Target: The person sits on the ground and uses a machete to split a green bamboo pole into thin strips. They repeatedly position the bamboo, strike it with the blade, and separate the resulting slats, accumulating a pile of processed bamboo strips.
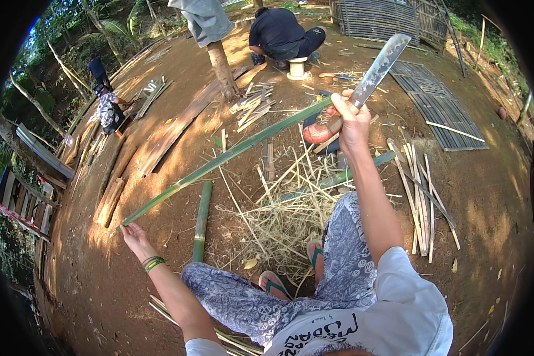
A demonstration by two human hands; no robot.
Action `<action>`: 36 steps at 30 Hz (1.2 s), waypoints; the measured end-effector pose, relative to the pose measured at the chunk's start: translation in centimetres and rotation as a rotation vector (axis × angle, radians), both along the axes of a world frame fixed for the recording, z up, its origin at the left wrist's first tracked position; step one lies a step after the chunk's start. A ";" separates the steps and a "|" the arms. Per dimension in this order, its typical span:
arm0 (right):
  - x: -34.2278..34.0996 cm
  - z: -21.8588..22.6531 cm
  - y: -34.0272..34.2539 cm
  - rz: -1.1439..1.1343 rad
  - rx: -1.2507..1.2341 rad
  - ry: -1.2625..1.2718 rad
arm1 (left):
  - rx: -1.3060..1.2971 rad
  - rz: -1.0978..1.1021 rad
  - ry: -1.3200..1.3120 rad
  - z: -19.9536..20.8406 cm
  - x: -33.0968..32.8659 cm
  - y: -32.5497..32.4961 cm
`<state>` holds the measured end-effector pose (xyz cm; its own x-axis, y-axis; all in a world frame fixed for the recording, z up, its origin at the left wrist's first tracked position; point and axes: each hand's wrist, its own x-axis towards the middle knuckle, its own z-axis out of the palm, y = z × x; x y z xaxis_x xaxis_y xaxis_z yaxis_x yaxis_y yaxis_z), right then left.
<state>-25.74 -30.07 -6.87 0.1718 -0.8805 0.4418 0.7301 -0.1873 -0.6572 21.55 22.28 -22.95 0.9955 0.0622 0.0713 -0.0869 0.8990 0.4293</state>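
Note:
A long green split bamboo strip [225, 157] stretches across in front of me, sloping up from left to right. My left hand [137, 240] is closed on its lower left end. At the upper right end, my right hand [353, 121] grips a machete [380, 68] and also pinches the strip between thumb and fingers. The broad blade points up and to the right. Its curved reddish-brown handle [319, 133] sticks out to the left below the hand. Beneath the strip, a heap of pale bamboo shavings [273, 222] lies around my sandalled feet.
A green bamboo section [202, 222] lies left of the shavings, another [338, 177] among them. Pale strips [418, 202] lie at right, near a woven bamboo panel [439, 104]. A tree trunk [221, 70] rises ahead. One person [282, 32] squats beyond; others [110, 113] are far left.

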 end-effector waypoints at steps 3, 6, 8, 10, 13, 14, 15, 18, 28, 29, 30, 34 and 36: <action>-0.2 -1.4 -0.3 0.026 0.009 -0.076 | -0.007 0.006 0.093 -3.4 0.1 -1.0; -1.3 -3.1 0.1 -0.019 0.045 -0.005 | 0.134 0.102 0.038 -3.1 -1.6 -1.7; -2.6 -4.1 -0.3 -0.074 0.045 0.018 | 0.266 0.206 0.094 0.3 -6.1 -5.9; -3.5 -4.2 -0.3 -0.082 0.065 -0.007 | 0.345 0.191 0.027 1.5 -5.9 -5.3; -3.2 -3.8 0.2 -0.046 0.071 -0.056 | 0.368 0.150 -0.011 1.3 -4.7 -3.8; -3.2 -3.9 0.2 -0.036 0.064 -0.050 | 0.376 0.144 -0.012 1.1 -4.5 -3.7; -3.3 -4.1 0.1 -0.026 0.057 -0.044 | 0.384 0.138 -0.013 0.8 -4.2 -3.6; -3.6 -3.9 0.2 -0.019 0.025 -0.025 | 0.371 0.104 -0.008 0.6 -3.7 -3.7; -3.9 -3.9 0.8 -0.123 0.053 -0.016 | 0.374 0.104 -0.042 0.2 -4.1 -2.8; -4.1 -3.8 0.7 -0.144 0.052 -0.013 | 0.358 0.106 -0.045 0.3 -4.5 -3.5; -4.2 -3.8 0.6 -0.164 0.052 -0.011 | 0.343 0.108 -0.050 0.7 -4.8 -3.9; -4.3 -4.3 -0.3 -0.203 0.083 0.003 | 0.359 0.131 -0.115 1.6 -5.9 -3.9; -4.5 -4.8 -0.9 -0.244 0.090 0.017 | 0.347 0.154 -0.080 2.7 -7.7 -5.9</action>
<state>-30.25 -30.99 -11.62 -0.0442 -0.9323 0.3589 0.6591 -0.2972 -0.6909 13.83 16.40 -20.21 0.9669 0.1688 0.1915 -0.2550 0.6756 0.6918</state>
